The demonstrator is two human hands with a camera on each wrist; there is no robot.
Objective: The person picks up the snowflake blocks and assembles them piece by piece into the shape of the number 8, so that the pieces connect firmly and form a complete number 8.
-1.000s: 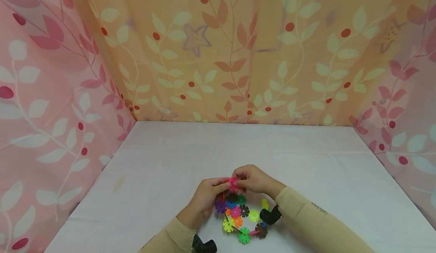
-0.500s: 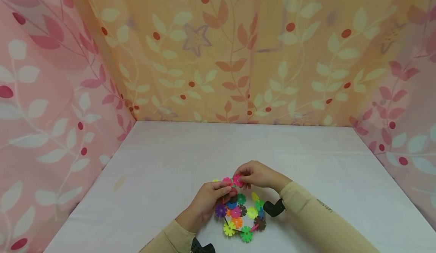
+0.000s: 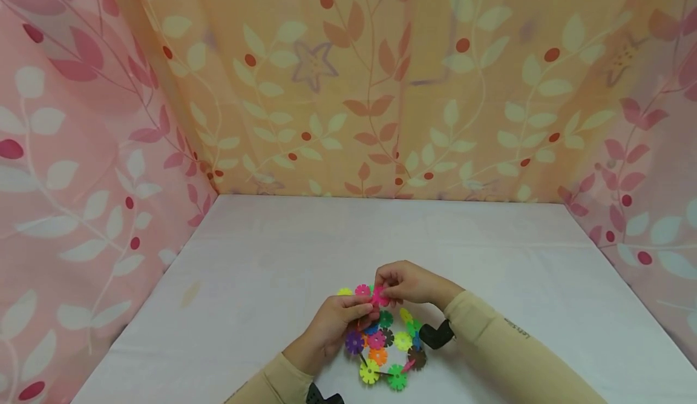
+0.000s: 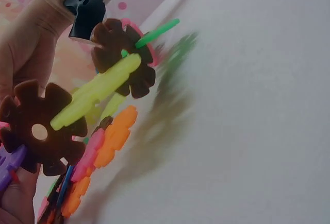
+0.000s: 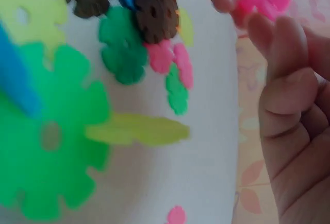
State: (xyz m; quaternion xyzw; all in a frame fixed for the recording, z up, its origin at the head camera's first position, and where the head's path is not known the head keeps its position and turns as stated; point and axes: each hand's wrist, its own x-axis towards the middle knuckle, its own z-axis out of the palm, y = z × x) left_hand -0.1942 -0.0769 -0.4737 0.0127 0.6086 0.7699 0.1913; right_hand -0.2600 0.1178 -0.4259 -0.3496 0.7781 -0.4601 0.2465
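Both hands meet at a pink flower-shaped plastic disc (image 3: 379, 296) with a notched rim. My right hand (image 3: 412, 281) pinches it from the right, between thumb and fingers. From the left, my left hand (image 3: 340, 324) grips it at its edge, fingers reaching under the right hand. Below them a chain of interlocked discs curves over the table: a purple disc (image 3: 354, 342), a yellow disc (image 3: 369, 372), a green disc (image 3: 397, 378) and a brown disc (image 3: 417, 358). The left wrist view has another brown disc (image 4: 56, 105) joined to a yellow disc (image 4: 95, 92).
Loose discs lie inside the curve, among them a pink disc (image 3: 376, 340), an orange disc (image 3: 378, 356) and a dark disc (image 3: 388, 337). Behind the left hand are a yellow disc (image 3: 345, 292) and a pink disc (image 3: 362, 289). Patterned curtains (image 3: 305, 107) enclose the white table (image 3: 272, 247).
The right hand first moved slightly up and right with the pink disc, then came back down toward the left hand. The chain's right end swung left, and its lower part dropped slightly.
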